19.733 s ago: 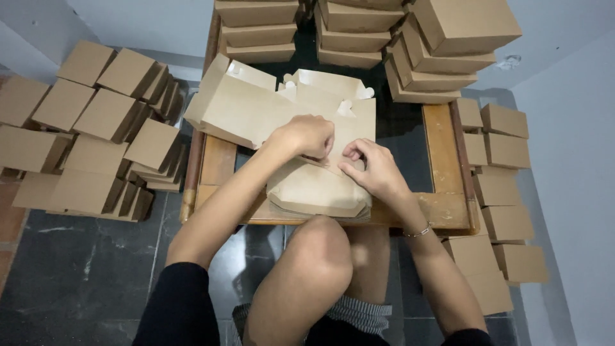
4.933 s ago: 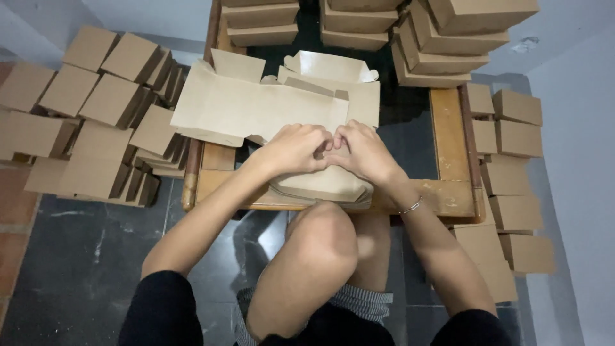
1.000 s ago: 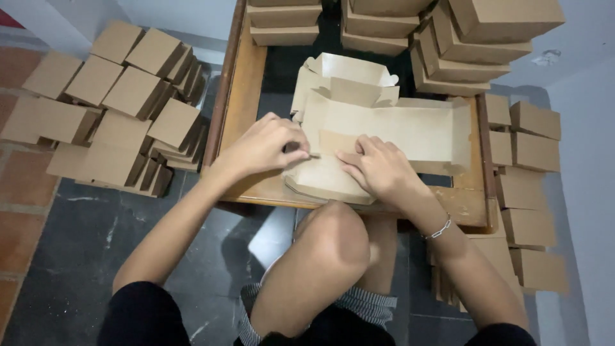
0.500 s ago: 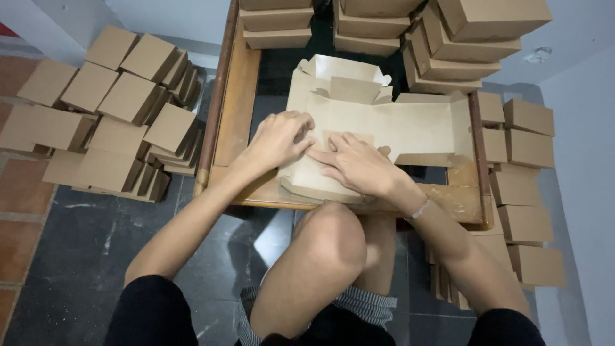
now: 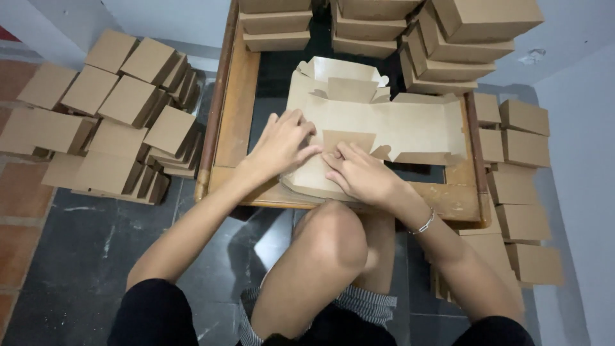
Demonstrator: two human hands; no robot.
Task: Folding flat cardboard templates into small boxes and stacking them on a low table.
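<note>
Brown cardboard box blank (image 5: 378, 128), light and easily creased, lies on the tabletop (image 5: 237, 109); left hand (image 5: 278, 144) and right hand (image 5: 362, 173) press it flat, fingers spread, nothing in either grip

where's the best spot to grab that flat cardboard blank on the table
Probably the blank's right-hand panel, coming in from the right. That edge lies flat and bare on the table, while the left hand and right hand press the near left part, and its far end has upright flaps.
</note>
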